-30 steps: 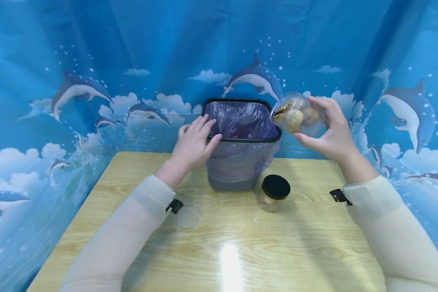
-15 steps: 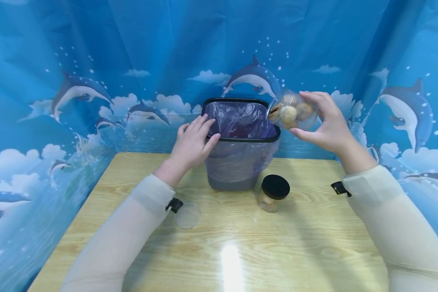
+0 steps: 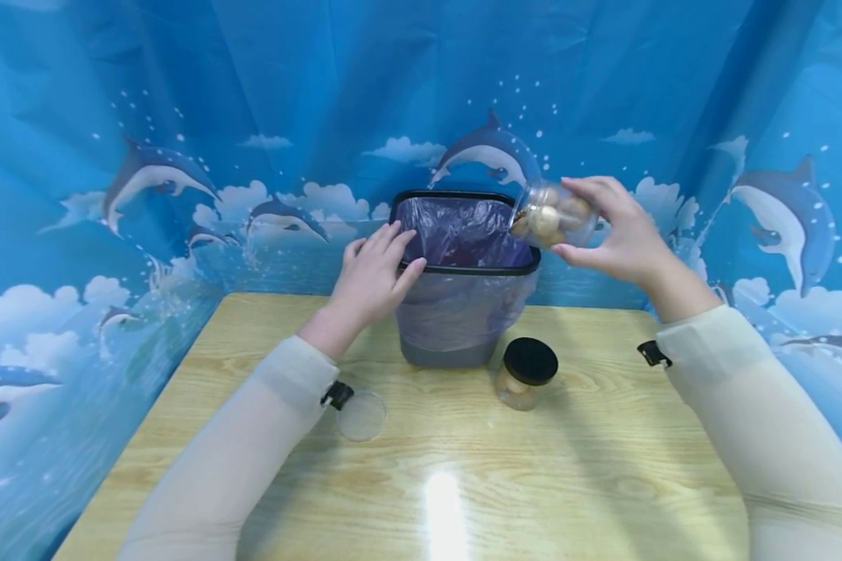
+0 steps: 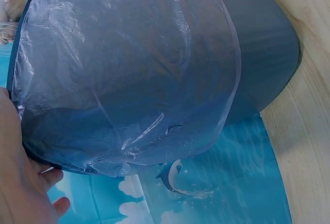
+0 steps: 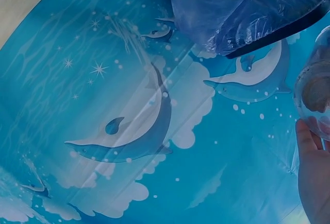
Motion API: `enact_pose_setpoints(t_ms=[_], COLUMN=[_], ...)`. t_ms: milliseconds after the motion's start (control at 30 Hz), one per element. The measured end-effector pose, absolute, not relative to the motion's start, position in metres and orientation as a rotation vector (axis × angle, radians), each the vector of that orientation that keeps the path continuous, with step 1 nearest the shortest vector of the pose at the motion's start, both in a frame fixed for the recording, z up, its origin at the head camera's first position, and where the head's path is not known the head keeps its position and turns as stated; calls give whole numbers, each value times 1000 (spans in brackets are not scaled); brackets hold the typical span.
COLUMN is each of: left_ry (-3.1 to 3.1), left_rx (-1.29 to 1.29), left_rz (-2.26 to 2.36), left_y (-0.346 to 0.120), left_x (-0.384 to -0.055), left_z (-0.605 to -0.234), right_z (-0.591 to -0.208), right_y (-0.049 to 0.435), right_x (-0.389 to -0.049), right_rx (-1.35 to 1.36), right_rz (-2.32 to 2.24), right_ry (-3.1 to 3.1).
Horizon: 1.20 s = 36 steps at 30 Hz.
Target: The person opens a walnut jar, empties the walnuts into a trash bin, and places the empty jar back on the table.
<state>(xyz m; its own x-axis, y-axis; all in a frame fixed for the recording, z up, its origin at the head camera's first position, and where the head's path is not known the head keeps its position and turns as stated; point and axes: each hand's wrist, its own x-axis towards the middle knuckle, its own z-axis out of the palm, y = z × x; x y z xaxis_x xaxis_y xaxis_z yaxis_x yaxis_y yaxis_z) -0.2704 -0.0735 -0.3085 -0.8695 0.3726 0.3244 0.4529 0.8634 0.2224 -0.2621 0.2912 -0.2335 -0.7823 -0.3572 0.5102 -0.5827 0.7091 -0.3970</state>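
My left hand (image 3: 373, 273) holds the black rim of a grey trash bin (image 3: 438, 354) at its left front corner. A thin, translucent purple bag lines the bin and folds over the outside. In the left wrist view, fingers (image 4: 51, 176) show beyond that rim. My right hand (image 3: 620, 234) grips a clear plastic jar (image 3: 584, 227) on its side, over the bin's right edge. Its mouth points left, towards the bin's opening. Round tan and brown pieces (image 3: 546, 222) lie inside; their exact kind is unclear. At the right wrist view's edge, only part of the jar shows.
A second clear jar (image 3: 522, 389) with a black lid stands upright in front of the bin. Near my left wrist, a flat clear disc (image 3: 362, 417) lies on the wooden table (image 3: 533, 483). A blue dolphin-print curtain (image 3: 309, 101) hangs behind and at both sides.
My right hand has moved the jar slightly left, closer over the bin, and its pieces have shifted inside. The left hand stays on the rim.
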Motion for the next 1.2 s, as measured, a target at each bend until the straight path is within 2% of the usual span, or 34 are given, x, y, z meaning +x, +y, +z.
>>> enact_pose_setpoints(t_ms=[1200], left_ry=[-2752], left_rx=[-622], left_rz=[-441], left_y=[-73], left_x=[-269], left_z=[-310], right_z=[-217], right_y=[285], right_x=[-268], right_rx=[815], right_rz=[600], right_ry=[-2716])
